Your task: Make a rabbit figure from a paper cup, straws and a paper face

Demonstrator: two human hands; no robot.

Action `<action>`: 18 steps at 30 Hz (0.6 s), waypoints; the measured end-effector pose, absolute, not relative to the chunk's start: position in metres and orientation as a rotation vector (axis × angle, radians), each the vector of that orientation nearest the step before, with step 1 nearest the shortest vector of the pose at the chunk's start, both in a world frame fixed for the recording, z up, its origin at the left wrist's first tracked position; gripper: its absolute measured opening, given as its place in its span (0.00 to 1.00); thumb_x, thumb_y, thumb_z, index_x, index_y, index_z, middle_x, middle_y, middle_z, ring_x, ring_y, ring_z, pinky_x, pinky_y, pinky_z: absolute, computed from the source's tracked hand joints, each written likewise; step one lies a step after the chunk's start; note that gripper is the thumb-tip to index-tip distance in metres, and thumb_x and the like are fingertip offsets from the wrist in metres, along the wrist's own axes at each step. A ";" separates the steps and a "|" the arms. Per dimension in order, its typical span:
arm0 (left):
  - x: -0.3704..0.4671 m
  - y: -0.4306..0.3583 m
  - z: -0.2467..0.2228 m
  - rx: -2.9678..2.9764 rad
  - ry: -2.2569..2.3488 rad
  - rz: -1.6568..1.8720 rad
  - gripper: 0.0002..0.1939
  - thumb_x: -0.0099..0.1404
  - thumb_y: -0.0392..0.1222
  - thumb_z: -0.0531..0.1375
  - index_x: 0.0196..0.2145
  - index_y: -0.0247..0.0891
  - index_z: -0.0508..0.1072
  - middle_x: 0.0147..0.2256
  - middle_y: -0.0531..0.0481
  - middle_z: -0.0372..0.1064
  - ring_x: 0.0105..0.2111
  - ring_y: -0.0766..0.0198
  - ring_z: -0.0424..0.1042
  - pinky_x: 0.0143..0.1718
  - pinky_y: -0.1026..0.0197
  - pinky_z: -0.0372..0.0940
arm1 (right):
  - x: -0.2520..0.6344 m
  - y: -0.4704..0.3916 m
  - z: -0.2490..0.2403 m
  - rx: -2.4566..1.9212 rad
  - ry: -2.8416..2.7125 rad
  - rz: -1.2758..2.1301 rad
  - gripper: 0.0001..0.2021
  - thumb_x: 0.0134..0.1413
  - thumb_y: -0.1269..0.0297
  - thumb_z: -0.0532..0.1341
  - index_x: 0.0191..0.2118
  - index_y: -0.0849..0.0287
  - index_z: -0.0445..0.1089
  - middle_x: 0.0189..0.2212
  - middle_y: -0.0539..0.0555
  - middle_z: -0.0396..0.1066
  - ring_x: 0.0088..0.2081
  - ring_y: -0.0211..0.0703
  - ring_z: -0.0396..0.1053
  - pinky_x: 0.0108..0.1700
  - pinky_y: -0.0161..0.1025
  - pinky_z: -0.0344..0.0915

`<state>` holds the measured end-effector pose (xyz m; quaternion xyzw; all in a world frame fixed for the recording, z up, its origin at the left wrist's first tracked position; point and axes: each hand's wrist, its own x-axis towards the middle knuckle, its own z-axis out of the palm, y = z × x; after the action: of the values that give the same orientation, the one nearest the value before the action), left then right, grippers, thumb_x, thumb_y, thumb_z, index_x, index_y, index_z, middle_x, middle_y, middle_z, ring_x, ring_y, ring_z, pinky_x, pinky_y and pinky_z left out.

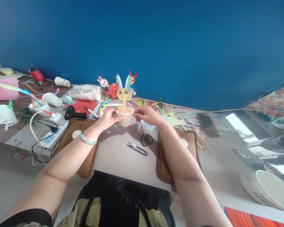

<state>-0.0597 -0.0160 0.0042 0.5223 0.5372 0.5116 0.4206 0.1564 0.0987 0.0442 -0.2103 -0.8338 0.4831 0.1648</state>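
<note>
A white paper cup [125, 119] is held above the table in front of me. My left hand [110, 118] grips its left side, fingers and thumb round the wall. At the right rim, my right hand [145, 114] has its fingers pinched together; whatever is between them is too small to make out. Orange strips rise from the cup to a round yellow face [123, 94] with blue ears. Below the cup lie thread snips [137, 148] and black-handled scissors [147, 139].
Brown pads [86, 160] lie under both forearms. At the left are a glue gun [74, 113], a power strip [54, 134] and stacked cups [86, 92]. Colourful strips [153, 105] run along the blue wall. A large white bowl [272, 189] stands at the right.
</note>
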 end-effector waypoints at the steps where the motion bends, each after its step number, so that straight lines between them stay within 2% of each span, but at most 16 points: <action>1: -0.060 -0.016 0.004 1.313 1.344 1.286 0.34 0.53 0.61 0.71 0.50 0.35 0.75 0.31 0.46 0.75 0.23 0.64 0.70 0.20 0.63 0.64 | 0.157 0.099 0.044 -0.590 -2.369 1.392 0.13 0.57 0.53 0.64 0.33 0.59 0.70 0.22 0.48 0.71 0.24 0.35 0.69 0.30 0.34 0.65; 13: -0.063 -0.013 -0.003 1.305 1.330 1.315 0.34 0.53 0.58 0.72 0.53 0.37 0.75 0.33 0.45 0.77 0.24 0.63 0.72 0.20 0.63 0.64 | 0.157 0.099 0.042 -0.602 -2.358 1.406 0.14 0.54 0.51 0.66 0.35 0.58 0.70 0.22 0.48 0.72 0.24 0.37 0.71 0.29 0.35 0.66; 18: -0.060 -0.013 -0.004 1.336 1.339 1.266 0.36 0.53 0.57 0.72 0.55 0.36 0.74 0.38 0.42 0.78 0.27 0.62 0.74 0.21 0.64 0.64 | 0.157 0.101 0.044 -0.678 -2.370 1.282 0.20 0.45 0.50 0.71 0.39 0.59 0.73 0.31 0.53 0.77 0.31 0.40 0.72 0.34 0.37 0.67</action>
<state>-0.0604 -0.0129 -0.0035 0.5329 0.5342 0.5050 0.4191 0.1572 0.1008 0.0438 -0.2400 -0.8389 0.4538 0.1808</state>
